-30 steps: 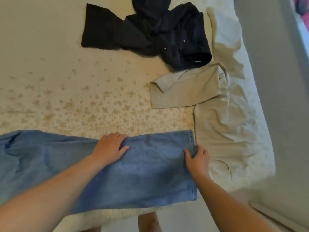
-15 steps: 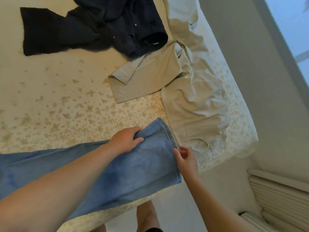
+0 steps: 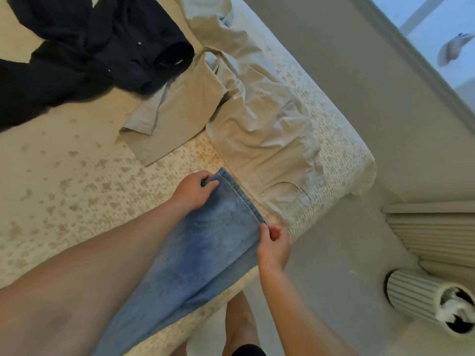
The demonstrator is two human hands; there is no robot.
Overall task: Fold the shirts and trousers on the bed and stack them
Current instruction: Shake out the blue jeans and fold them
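Lying along the bed's (image 3: 77, 176) near edge, the faded blue jeans (image 3: 205, 247) end in a stitched hem, whose far corner the left hand (image 3: 193, 191) pinches and near corner the right hand (image 3: 273, 246).

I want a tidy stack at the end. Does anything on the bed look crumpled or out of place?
Yes. The dark shirt lies bunched at the far side, and the beige trousers are wrinkled along the bed's edge, one leg bent sideways. Neither is folded.
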